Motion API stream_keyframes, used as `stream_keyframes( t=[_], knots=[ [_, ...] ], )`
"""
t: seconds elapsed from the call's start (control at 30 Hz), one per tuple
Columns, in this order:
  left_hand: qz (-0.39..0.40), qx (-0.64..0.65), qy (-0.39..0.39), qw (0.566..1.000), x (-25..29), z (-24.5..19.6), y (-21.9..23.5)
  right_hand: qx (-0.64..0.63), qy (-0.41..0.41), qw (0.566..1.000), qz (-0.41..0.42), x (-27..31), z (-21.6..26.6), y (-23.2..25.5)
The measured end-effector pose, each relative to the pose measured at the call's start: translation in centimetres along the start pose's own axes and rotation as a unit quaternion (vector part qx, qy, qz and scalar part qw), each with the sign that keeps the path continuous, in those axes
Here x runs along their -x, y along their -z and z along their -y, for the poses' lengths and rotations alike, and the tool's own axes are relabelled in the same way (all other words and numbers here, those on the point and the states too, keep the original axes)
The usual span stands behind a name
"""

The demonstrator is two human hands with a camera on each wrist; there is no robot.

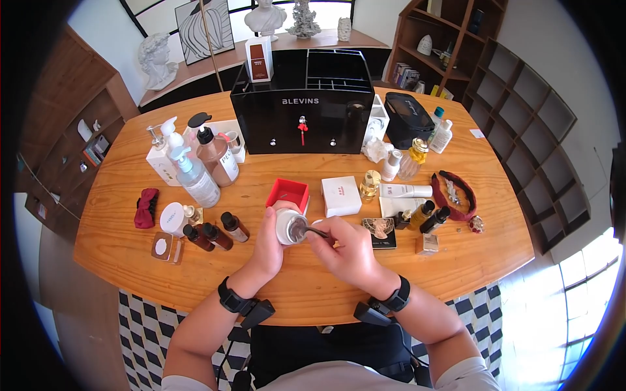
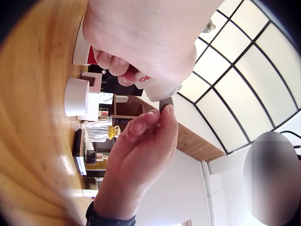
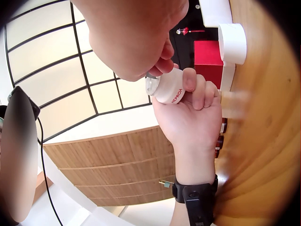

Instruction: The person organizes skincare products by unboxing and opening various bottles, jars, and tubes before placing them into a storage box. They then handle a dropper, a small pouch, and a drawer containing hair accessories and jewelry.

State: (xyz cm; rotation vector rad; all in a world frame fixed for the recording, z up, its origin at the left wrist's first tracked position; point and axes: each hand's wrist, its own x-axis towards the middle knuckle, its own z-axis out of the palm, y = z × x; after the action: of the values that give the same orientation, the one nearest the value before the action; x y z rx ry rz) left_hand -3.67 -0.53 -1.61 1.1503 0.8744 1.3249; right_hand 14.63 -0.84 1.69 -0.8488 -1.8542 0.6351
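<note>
My left hand (image 1: pixel 266 246) grips a small open white cream jar (image 3: pixel 170 87) with red lettering, its mouth tilted towards me. Between thumb and fingers my right hand (image 1: pixel 352 253) pinches a small dark spatula (image 1: pixel 317 231). The spatula's end is at the jar's mouth, where greyish contents show in the head view. In the left wrist view, a short dark part of the spatula (image 2: pixel 166 102) shows between the fingertips and the rim. Beyond the jar stands an open red box (image 1: pixel 290 189). A white round lid (image 3: pixel 233 43) sits on the table, mostly hidden behind my right hand in the head view.
A black organizer (image 1: pixel 300 124) stands at the back of the wooden table (image 1: pixel 293 287). Pump bottles (image 1: pixel 195 182) and brown bottles (image 1: pixel 233 227) are on the left. To the right are a white box (image 1: pixel 341 195), perfume bottles, tubes and a dark red headband (image 1: pixel 466 212).
</note>
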Motion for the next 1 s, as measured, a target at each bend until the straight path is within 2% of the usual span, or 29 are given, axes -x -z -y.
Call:
stream_keyframes(
  t=[0.13, 0.33, 0.43, 0.53, 0.63, 0.83, 1.0],
  knots=[
    [0.009, -0.01, -0.022, 1.0, -0.08, -0.02, 0.03, 0.011, 0.005, 1.0, -0.025, -0.21, -0.1, 0.13],
    [0.007, -0.002, -0.016, 1.0, -0.06, -0.11, 0.19, -0.015, 0.053, 0.998, -0.005, -0.01, -0.24, -0.43],
    [0.006, -0.003, -0.019, 1.0, -0.06, -0.15, 0.13, -0.035, 0.041, 0.998, 0.013, -0.13, 0.01, -0.14],
    [0.002, -0.013, -0.029, 0.999, -0.16, 0.07, -0.02, -0.045, -0.004, 0.999, -0.012, -0.12, -0.05, -0.19],
    [0.004, -0.021, -0.038, 0.999, -0.15, 0.1, 0.05, 0.024, 0.012, 1.0, -0.003, -0.32, -0.05, 0.3],
    [0.001, -0.028, -0.051, 0.998, -0.06, -0.09, 0.02, 0.033, 0.044, 0.998, 0.0, -0.33, -0.32, 0.23],
    [0.001, -0.033, -0.059, 0.998, -0.05, -0.22, -0.1, -0.007, 0.023, 1.0, 0.02, -0.42, 0.16, 0.39]
  ],
)
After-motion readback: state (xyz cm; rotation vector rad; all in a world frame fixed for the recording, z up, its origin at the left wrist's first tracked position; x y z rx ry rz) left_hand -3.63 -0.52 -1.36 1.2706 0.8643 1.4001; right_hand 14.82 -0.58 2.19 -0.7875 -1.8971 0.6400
